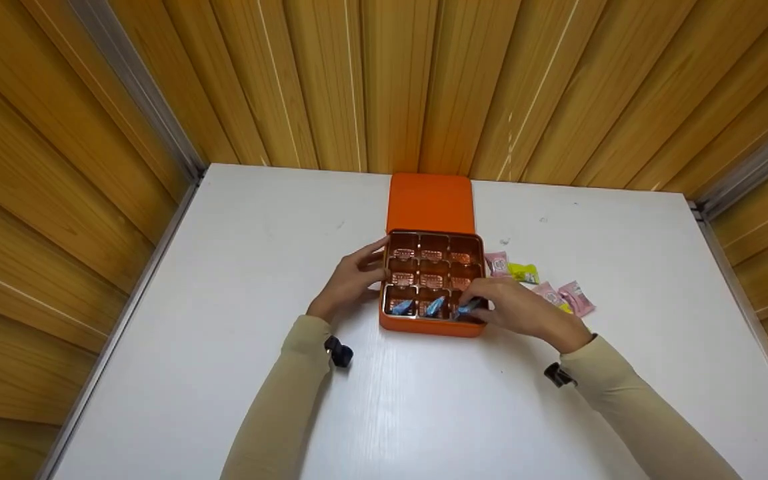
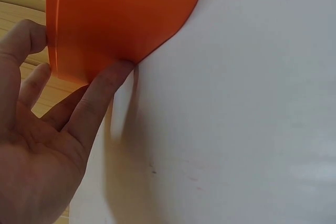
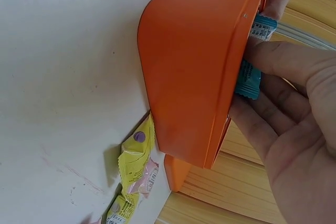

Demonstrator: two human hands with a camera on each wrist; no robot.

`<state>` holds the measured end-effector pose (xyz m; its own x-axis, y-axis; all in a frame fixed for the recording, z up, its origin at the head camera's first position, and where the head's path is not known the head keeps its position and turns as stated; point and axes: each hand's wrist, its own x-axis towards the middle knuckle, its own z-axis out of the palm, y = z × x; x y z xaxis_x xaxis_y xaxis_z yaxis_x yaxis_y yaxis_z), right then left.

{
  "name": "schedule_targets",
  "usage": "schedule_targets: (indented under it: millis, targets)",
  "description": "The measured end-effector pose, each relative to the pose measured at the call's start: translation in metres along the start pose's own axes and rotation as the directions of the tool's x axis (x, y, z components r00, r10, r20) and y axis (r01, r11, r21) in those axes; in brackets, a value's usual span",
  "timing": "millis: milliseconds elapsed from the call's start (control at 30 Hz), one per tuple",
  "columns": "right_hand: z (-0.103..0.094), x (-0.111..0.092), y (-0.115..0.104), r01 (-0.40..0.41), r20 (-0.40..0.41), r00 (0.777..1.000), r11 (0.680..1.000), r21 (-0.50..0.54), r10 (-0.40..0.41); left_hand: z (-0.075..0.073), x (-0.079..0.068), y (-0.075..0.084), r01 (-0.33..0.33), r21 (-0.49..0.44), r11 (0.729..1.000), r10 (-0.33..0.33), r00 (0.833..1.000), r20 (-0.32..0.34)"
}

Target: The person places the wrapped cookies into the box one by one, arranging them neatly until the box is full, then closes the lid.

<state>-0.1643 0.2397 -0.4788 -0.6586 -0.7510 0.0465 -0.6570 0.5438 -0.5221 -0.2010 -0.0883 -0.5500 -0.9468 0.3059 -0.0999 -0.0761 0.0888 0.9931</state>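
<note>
A square orange box (image 1: 432, 327) stands on the table with a brown tray of small compartments inside. My left hand (image 1: 352, 280) rests its fingertips against the box's left side, its fingers fairly straight. At the front right compartment, my right hand (image 1: 514, 308) pinches a blue wrapped candy (image 3: 249, 81) between thumb and fingers; the fingers partly cover it. One blue candy (image 1: 402, 307) lies in the front left compartment and another blue candy (image 1: 435, 306) in the front middle one. The middle and back rows show bare tray bottoms.
The orange lid (image 1: 431, 202) lies directly behind the box. Right of the box are loose candies: a pink one (image 1: 499, 264), a yellow one (image 1: 524, 273) and more pink and yellow ones partly behind the right hand. Wood-patterned panels (image 1: 397, 87) border the white table (image 1: 257, 267).
</note>
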Motion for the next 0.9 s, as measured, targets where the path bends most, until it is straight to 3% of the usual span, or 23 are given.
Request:
schedule_targets:
  millis: [500,900]
  targets:
    - [-0.0020,0.0005,-0.0024,-0.044,0.032,0.999,0.999,0.004,0.044,-0.0011,0.0001,0.0012,0.013,0.008,1.000,-0.013,1.000,0.001]
    - [-0.0010,-0.0001,0.0005,0.009,0.025,1.000,1.000,0.018,-0.009,-0.0008,0.0002,0.0008,0.011,0.007,1.000,-0.011,1.000,0.002]
